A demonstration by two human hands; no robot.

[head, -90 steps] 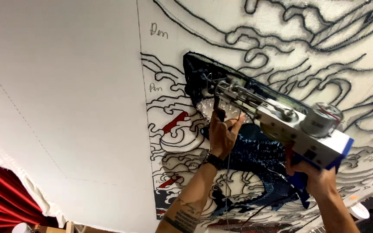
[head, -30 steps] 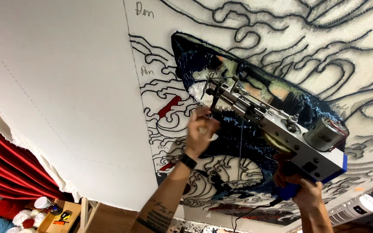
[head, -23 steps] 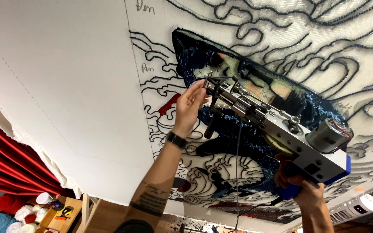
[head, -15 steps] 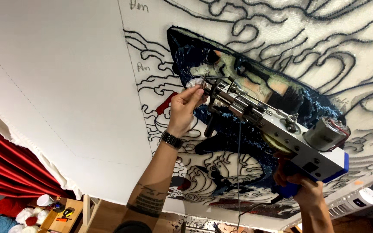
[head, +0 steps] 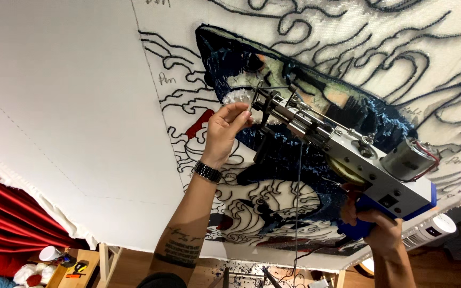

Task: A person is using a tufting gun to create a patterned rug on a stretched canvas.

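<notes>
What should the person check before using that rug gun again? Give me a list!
1. Right hand firmly round the blue handle: ok.
2. Left hand clear of the needle tip: not ok, fingers pinch right beside it.
3. Yarn hanging free, untangled: ok.
4. Yarn threaded through the needle: cannot tell.
5. Tufting gun aimed at the cloth: ok.

Needle tip behind left hand (head: 226, 130) fingers.
</notes>
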